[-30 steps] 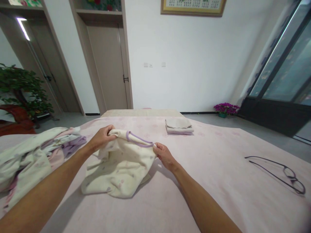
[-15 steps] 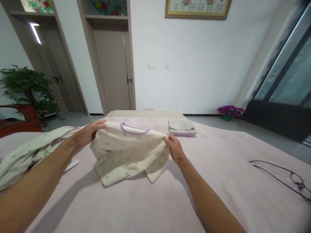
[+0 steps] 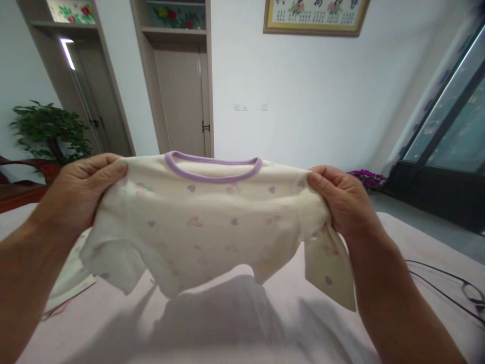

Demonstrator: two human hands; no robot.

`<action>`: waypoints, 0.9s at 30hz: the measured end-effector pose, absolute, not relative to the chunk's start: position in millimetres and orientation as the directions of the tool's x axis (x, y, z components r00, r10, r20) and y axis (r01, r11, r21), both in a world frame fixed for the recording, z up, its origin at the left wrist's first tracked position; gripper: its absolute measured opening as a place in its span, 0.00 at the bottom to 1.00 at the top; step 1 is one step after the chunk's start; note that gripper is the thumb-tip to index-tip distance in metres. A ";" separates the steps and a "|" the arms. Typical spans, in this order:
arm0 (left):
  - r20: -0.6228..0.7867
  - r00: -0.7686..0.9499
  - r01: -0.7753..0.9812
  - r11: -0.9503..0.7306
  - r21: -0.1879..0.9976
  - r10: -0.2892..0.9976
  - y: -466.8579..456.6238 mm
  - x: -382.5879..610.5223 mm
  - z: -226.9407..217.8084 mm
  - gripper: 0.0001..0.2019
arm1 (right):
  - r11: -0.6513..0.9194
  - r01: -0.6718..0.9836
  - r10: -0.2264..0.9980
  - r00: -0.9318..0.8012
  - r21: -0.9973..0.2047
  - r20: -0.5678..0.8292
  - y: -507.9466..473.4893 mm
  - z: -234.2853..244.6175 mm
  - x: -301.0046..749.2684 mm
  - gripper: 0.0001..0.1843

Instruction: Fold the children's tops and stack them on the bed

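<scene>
Hands: set apart, left hand (image 3: 85,187) and right hand (image 3: 343,199) each clamping cloth between thumb and fingers.
Cream shirt (image 3: 212,217): suspended between the two hands, heart and floral print facing my head camera.
Long axis: shoulder to shoulder, running left-right across my view; one hand sits at each end, so I rate neither as nearer.
Neckline: purple-trimmed collar (image 3: 214,178) uppermost, midway between the grips.
Sleeves: both hang down; right-side sleeve (image 3: 329,270) drops beside the right wrist.
Hem: lower edge appears raised off the pale pink sheet (image 3: 413,242), with shadow beneath.
Left flank: pale garment (image 3: 76,278), partly hidden from me by the left forearm.
Right flank: eyeglasses (image 3: 476,302) on the sheet, beyond the right forearm.
Background: potted plant (image 3: 51,131) at left, purple flowers (image 3: 367,178) at right, framed picture (image 3: 316,17) on the wall.
</scene>
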State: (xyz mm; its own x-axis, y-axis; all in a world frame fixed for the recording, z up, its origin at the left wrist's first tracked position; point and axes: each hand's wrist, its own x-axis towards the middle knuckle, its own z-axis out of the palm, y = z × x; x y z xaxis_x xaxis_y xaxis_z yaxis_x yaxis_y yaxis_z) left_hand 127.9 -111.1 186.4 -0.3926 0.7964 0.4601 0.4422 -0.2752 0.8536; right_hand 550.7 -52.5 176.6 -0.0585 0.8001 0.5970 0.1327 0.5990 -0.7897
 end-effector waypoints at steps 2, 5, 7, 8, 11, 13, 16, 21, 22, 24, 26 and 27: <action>0.426 -0.385 0.424 -0.252 0.870 0.819 -107.1 129.9 193.6 0.20 | 0.591 0.167 0.807 -0.107 -0.789 0.581 -43.3 186.9 555.6 0.20; 0.235 -0.215 0.400 -0.134 0.907 0.948 -76.8 125.5 172.7 0.24 | 0.523 0.280 0.852 -0.196 -0.805 0.486 -8.5 175.3 556.2 0.20; 0.135 -0.127 0.466 -0.061 0.883 0.983 -46.2 120.5 140.6 0.25 | 0.455 0.403 0.890 -0.237 -0.794 0.389 22.8 150.5 552.4 0.18; 0.132 -0.096 0.536 -0.061 0.842 0.987 -30.1 118.6 121.8 0.24 | 0.426 0.472 0.904 -0.253 -0.772 0.344 38.8 134.8 549.6 0.17; 0.205 -0.074 0.740 -0.084 0.667 0.976 13.9 117.4 66.7 0.21 | 0.400 0.714 0.916 -0.289 -0.575 0.278 79.9 84.6 539.1 0.14; 0.234 -0.062 0.856 -0.069 0.512 0.970 35.6 119.9 38.4 0.18 | 0.343 0.842 0.934 -0.256 -0.417 0.250 98.9 56.2 531.7 0.13; 0.224 -0.074 0.957 0.006 0.291 0.972 57.6 125.4 11.0 0.16 | 0.282 0.919 0.953 -0.235 -0.275 0.191 117.0 27.4 522.4 0.14; 0.197 -0.138 0.973 0.096 0.210 0.971 81.4 131.6 -16.6 0.16 | 0.224 0.960 0.968 -0.199 -0.165 0.156 138.1 3.2 512.9 0.16; 0.192 -0.145 0.975 0.107 0.195 0.971 84.8 132.8 -21.5 0.15 | 0.215 0.964 0.970 -0.192 -0.157 0.150 141.5 -0.4 512.0 0.16; 0.181 -0.151 0.979 0.122 0.161 0.972 88.8 136.8 -30.1 0.13 | 0.207 0.966 0.974 -0.189 -0.153 0.128 145.9 -6.6 512.1 0.15; 0.190 -0.149 0.984 0.127 0.123 0.971 88.3 143.5 -36.2 0.11 | 0.212 0.964 0.976 -0.199 -0.162 0.093 145.8 -10.3 516.2 0.16; 0.206 -0.143 0.987 0.124 0.105 0.968 86.4 147.9 -38.0 0.12 | 0.214 0.963 0.976 -0.204 -0.165 0.072 143.8 -10.9 520.1 0.18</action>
